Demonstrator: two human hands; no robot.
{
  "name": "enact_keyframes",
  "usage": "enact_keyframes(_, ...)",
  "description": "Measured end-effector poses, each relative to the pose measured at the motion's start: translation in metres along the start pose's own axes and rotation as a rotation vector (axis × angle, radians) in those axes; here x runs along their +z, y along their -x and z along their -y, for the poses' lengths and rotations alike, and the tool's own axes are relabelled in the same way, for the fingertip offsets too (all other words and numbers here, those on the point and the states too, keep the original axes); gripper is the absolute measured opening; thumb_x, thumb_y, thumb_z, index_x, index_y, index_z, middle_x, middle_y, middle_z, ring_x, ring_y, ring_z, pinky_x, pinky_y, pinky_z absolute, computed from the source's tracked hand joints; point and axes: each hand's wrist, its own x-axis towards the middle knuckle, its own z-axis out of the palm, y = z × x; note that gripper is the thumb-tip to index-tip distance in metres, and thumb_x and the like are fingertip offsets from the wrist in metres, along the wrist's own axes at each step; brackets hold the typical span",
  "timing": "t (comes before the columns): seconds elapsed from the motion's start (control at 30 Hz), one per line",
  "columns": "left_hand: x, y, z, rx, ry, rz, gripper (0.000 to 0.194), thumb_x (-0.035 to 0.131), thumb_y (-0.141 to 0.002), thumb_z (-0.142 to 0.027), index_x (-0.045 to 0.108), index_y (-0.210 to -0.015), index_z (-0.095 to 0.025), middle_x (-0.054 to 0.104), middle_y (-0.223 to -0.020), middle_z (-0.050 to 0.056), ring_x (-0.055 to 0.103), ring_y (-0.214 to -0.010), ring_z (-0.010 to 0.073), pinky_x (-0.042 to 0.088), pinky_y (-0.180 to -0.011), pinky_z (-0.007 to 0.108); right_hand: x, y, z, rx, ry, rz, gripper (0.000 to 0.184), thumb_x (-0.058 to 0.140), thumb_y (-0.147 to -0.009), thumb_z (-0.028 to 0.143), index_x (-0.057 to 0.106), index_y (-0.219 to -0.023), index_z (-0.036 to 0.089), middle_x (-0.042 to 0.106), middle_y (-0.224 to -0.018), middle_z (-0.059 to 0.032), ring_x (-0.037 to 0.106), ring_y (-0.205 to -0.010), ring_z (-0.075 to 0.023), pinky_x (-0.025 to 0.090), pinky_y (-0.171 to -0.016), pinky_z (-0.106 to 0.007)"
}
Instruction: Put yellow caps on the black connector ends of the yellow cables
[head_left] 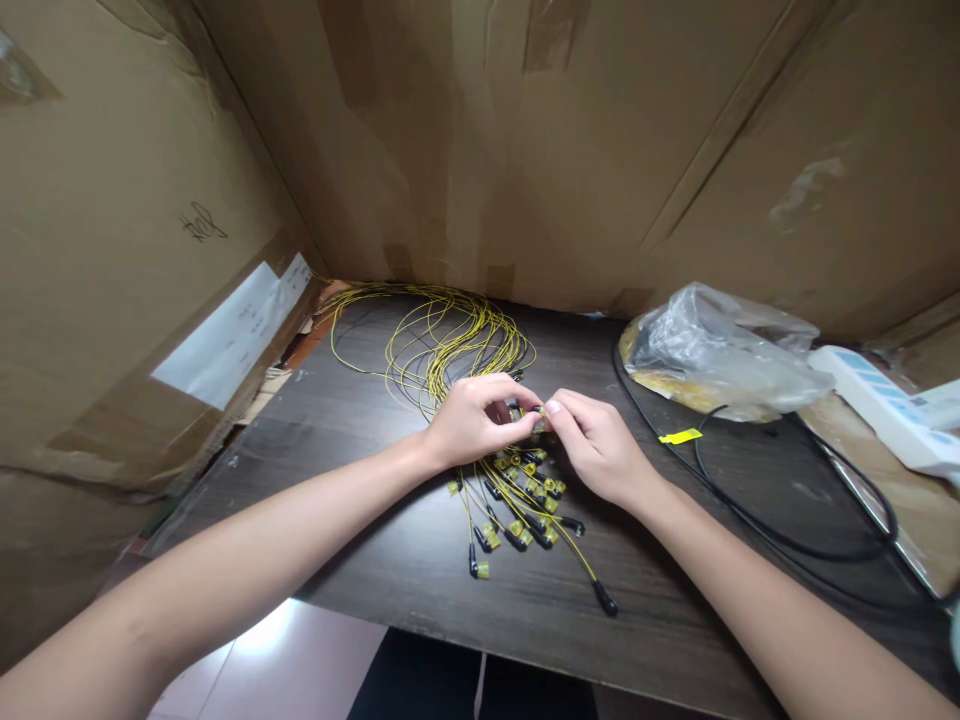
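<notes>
Wires (480,335), thin and yellow, loop over the dark worktop (337,430) at 12 o'clock from the left hand (469,422). That hand's thumb and finger squeeze a tiny yellow cap (538,424). The right hand (600,445) is pinched closed at the cap's 3 o'clock side; I cannot tell what is between its fingers. More black plugs (541,532) with yellow bits lie below, at 6 o'clock. One long plug (604,598) pokes out at 5 o'clock, near the worktop's front edge. Cardboard (525,150) stands along the back edge. At 2 o'clock sits a clear bag (720,355), and a black cord (825,556) curls at 4 o'clock. The left arm has wide room at 9 o'clock; the right arm's gap before the cord is smaller.
</notes>
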Motion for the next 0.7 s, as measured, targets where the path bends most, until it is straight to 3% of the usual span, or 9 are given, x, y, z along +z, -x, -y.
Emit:
enact_keyframes(0.2,0.0002,-0.0001,0.0015,-0.067,0.024,-0.001,0.008,0.072,-0.081,-0.021,0.073,-0.085,-0.015,0.071,-0.078,0.001,0.055,-0.052,0.0046,0.045,-0.051,0.016,-0.0009,0.0007,0.0011,-0.004,0.026,-0.044,0.017,0.049,-0.098,0.027,0.057,-0.086,0.019,0.058,-0.078,-0.0029,0.052,-0.068,-0.0156,0.040,-0.063,-0.029)
enact_keyframes(0.43,0.0002,0.0001,0.0001,-0.002,-0.018,0.017,0.009,0.070,-0.083,-0.022,0.074,-0.087,-0.015,0.070,-0.077,0.002,0.054,-0.052,0.0052,0.047,-0.054,0.018,0.0002,-0.0003,0.0005,0.027,0.001,0.006,0.040,0.037,-0.103,0.030,0.044,-0.065,0.021,0.048,-0.061,0.0004,0.045,-0.057,-0.0143,0.035,-0.058,-0.030)
enact_keyframes(0.7,-0.0008,-0.0001,0.0002,-0.074,0.018,0.016,0.009,0.071,-0.081,-0.022,0.072,-0.085,-0.015,0.070,-0.078,0.001,0.055,-0.051,0.0050,0.046,-0.051,0.017,-0.0017,0.0007,0.0027,0.020,0.011,-0.040,0.017,0.051,-0.097,0.029,0.058,-0.084,0.019,0.058,-0.077,-0.0026,0.052,-0.067,-0.0159,0.040,-0.061,-0.029)
